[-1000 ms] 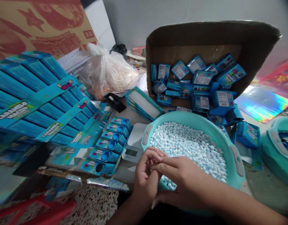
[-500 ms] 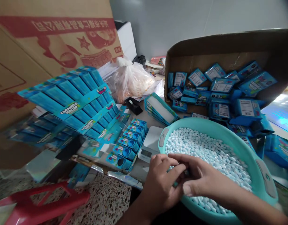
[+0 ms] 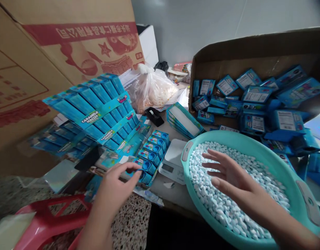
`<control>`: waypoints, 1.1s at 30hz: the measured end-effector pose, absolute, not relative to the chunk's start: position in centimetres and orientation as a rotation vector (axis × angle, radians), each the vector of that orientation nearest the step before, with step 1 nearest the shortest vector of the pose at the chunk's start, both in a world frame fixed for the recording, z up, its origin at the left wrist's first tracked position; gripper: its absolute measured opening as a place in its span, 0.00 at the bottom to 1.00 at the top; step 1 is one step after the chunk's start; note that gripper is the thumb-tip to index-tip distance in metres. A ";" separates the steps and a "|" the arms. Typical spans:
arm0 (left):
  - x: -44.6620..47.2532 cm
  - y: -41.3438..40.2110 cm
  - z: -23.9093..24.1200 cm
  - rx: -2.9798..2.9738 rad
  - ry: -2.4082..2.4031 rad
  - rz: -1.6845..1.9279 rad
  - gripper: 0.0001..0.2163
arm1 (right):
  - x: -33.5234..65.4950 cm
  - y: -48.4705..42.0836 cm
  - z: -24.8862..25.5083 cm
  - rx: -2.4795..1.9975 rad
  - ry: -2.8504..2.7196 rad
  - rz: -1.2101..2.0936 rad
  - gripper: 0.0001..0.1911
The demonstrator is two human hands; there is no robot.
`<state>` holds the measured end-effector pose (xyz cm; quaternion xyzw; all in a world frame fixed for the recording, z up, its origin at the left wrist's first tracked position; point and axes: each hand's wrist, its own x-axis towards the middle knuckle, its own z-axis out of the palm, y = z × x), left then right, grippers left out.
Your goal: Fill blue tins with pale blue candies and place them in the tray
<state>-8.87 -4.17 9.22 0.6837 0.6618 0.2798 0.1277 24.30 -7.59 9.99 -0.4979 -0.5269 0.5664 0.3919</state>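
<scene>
My left hand (image 3: 115, 189) reaches left, its fingertips touching the nearest of several small blue boxes with round holes (image 3: 152, 152) lined up in a row on the table. Its fingers are curled apart and hold nothing that I can see. My right hand (image 3: 231, 175) hovers open, fingers spread, over a teal basin (image 3: 303, 189) filled with small white and pale blue candies (image 3: 227, 205). A small white scale (image 3: 174, 160) sits between the row of boxes and the basin.
A stack of long blue display packs (image 3: 97, 104) leans at the left in front of a big printed carton (image 3: 45, 45). A brown carton (image 3: 253, 52) of small blue boxes lies behind the basin. A tied plastic bag (image 3: 154, 88), a flat blue pack pile (image 3: 184, 121) and a red stool (image 3: 45, 222) are nearby.
My hands were together at the basin's near rim. Now they have parted: the left hand has moved left to the row of small boxes, and the right hand has opened over the candies.
</scene>
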 end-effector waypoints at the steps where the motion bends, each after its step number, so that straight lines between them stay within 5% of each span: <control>1: -10.3 -3.8 9.4 1.970 1.982 0.686 0.06 | 24.3 -7.5 10.2 -1.243 -1.322 1.421 0.32; 20: -9.4 4.1 10.7 2.243 1.769 -0.468 0.16 | 24.4 -7.8 11.5 -1.223 -1.377 1.269 0.22; 29: -11.6 5.2 9.4 2.119 1.659 -0.314 0.23 | 24.7 -7.7 11.4 -1.227 -1.724 0.706 0.11; 33: -13.3 1.7 5.8 1.826 1.679 0.370 0.26 | 24.8 -7.1 11.0 -1.172 -1.778 0.600 0.07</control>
